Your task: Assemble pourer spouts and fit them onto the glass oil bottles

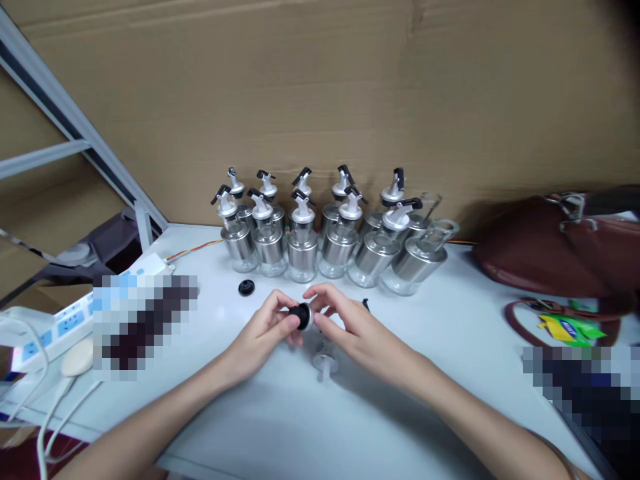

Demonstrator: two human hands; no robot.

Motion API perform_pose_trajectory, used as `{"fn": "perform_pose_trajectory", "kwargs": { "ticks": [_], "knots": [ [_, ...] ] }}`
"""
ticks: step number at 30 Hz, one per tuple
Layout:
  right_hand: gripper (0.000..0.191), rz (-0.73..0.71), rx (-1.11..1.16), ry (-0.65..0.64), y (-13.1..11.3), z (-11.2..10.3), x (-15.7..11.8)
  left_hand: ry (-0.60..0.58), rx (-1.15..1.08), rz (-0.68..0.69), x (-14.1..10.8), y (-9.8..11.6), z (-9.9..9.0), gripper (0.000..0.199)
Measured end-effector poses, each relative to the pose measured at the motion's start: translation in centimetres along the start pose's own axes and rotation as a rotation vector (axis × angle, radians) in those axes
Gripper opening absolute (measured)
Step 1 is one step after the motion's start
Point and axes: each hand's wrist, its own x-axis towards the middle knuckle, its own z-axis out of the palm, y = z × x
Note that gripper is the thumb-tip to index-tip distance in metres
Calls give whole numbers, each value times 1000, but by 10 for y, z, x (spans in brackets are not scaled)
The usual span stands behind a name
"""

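Near the middle of the table, my left hand [273, 323] pinches a black ribbed stopper [300, 314]. My right hand [345, 320] has its thumb and fingers closed on the silvery rim at the stopper's right side. Below my right hand, a silvery pourer piece [326, 361] with a pale tube lies on the table, partly hidden. A small black part [366, 305] shows just behind my right hand. To the left lies a black round stopper [247, 287]. Behind my hands stand several glass bottles [303, 253] with steel bands, most topped by pourers with black levers.
An open-necked bottle [417, 260] stands at the right end of the rows. A cardboard wall [300, 87] rises behind. On the left are a power strip [70, 320] and cables; on the right, a brown bag [540, 247] and a green-yellow packet [573, 329].
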Motion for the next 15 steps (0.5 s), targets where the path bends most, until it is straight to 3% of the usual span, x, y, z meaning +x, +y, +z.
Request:
{"fn": "perform_pose_trajectory", "kwargs": {
  "ticks": [3,8,15],
  "knots": [
    [18,-32,-206,169,-1,1,1,39,-40,20,3,1,-1,36],
    [19,102,-15,39,0,5,3,78,-103,47,3,0,3,35],
    [20,128,-1,67,-2,5,5,63,-85,7,0,6,4,31]
  ]
}}
